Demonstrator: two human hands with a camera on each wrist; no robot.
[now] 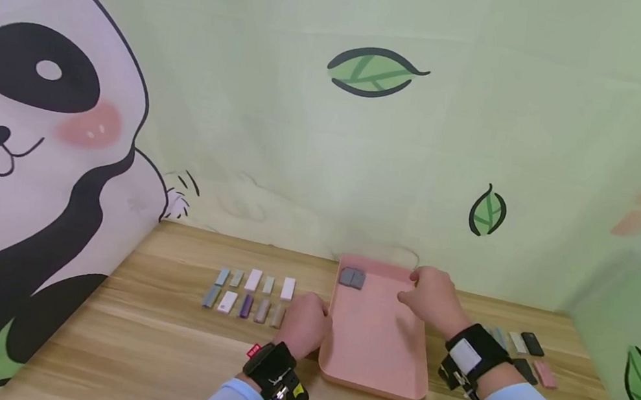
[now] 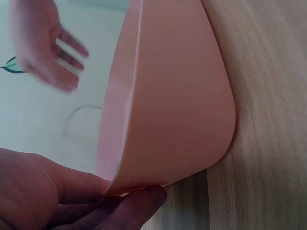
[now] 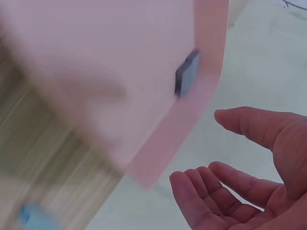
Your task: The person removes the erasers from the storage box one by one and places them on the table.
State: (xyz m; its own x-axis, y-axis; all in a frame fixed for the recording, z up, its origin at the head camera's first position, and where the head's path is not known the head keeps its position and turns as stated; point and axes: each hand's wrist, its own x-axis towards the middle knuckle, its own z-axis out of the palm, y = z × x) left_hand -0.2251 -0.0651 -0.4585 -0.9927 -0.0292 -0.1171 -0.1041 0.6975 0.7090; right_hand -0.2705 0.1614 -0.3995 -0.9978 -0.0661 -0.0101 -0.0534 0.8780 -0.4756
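Observation:
A shallow pink tray [image 1: 378, 346] lies on the wooden table between my hands. Two dark grey, flat square pieces [image 1: 352, 277] sit side by side in its far left corner. At the tray's left side, my left hand [image 1: 304, 325] pinches the rim; the left wrist view shows its thumb and fingers on either side of the wall [image 2: 172, 96]. My right hand [image 1: 435, 298] is by the far right corner, fingers spread apart and loosely bent. In the right wrist view nothing is between that hand's thumb and fingers [image 3: 206, 196].
Left of the tray, small flat blocks stand in two rows, among them a white block [image 1: 253, 280] and a purple block [image 1: 246, 306]. Beyond my right wrist lie a black block [image 1: 532, 343], a pink block [image 1: 545, 374] and others. A printed cloth wall [image 1: 281, 124] rises behind the table.

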